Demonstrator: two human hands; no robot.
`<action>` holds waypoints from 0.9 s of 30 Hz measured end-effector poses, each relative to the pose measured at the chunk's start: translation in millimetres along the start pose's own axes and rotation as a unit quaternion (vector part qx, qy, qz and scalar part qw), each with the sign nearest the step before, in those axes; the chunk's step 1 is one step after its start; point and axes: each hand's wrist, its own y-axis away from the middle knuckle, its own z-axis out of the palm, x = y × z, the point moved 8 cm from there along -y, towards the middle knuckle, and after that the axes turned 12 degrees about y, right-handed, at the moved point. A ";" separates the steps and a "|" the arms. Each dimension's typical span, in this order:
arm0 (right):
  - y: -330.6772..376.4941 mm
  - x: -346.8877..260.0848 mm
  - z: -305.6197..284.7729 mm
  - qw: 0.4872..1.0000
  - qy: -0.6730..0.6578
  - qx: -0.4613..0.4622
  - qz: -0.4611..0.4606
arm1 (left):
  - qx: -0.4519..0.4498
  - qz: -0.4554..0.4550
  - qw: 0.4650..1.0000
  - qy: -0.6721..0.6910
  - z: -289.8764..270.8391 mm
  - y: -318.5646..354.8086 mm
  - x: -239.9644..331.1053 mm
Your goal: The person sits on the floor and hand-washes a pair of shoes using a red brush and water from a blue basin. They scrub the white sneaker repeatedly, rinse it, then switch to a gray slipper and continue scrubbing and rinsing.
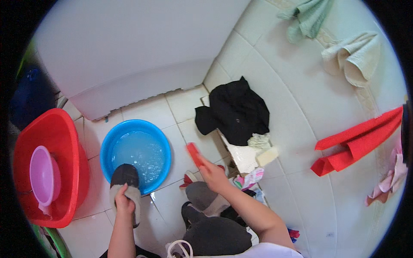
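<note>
My left hand (124, 202) grips a dark grey slipper (124, 175) by its pale fleecy opening. Its toe reaches over the near rim of a blue basin (165, 165), which holds cloudy, sudsy water (137, 151). To the right of the basin, my right hand (213, 175) is closed round a red brush (193, 153), held in the air. The brush is blurred and its bristles cannot be made out. Below that hand lies another grey slipper (201, 195) with fleecy lining, close to my dark-clothed knee.
A large red tub (79, 172) with a pink basin (45, 174) inside stands at the left. A white appliance (133, 51) fills the back. Black clothing (236, 112) is heaped on the right beside a yellowish block (267, 157). Several cloths, one a red towel (361, 139), hang on the tiled wall.
</note>
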 end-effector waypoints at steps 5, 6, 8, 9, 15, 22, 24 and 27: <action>122.1 116.7 -133.7 0.963 0.057 0.140 0.225 | -0.014 0.002 0.999 0.031 -17.9 -24.9 10.2; 131.4 125.6 -155.8 0.962 0.109 0.152 0.197 | -0.020 -0.004 0.999 0.031 -16.4 -26.3 11.1; 133.9 153.1 -174.5 0.954 0.194 0.079 0.214 | -0.029 -0.004 0.999 0.034 -11.5 -25.0 12.4; 128.6 167.7 -186.0 0.945 0.231 0.037 0.227 | -0.032 0.004 0.999 0.038 -8.2 -23.4 13.9; 113.8 191.9 -209.6 0.909 0.296 0.012 0.294 | -0.067 0.014 0.995 0.066 19.0 -8.9 20.5; 110.0 189.5 -201.1 0.905 0.303 0.043 0.294 | -0.155 0.004 0.985 0.074 37.8 12.7 14.7; 109.2 192.1 -213.9 0.893 0.316 0.119 0.298 | -0.056 0.004 0.996 0.074 19.9 8.8 11.6; 100.6 182.0 -185.4 0.951 0.265 -0.004 0.158 | 0.010 0.019 0.994 0.103 1.8 6.0 10.3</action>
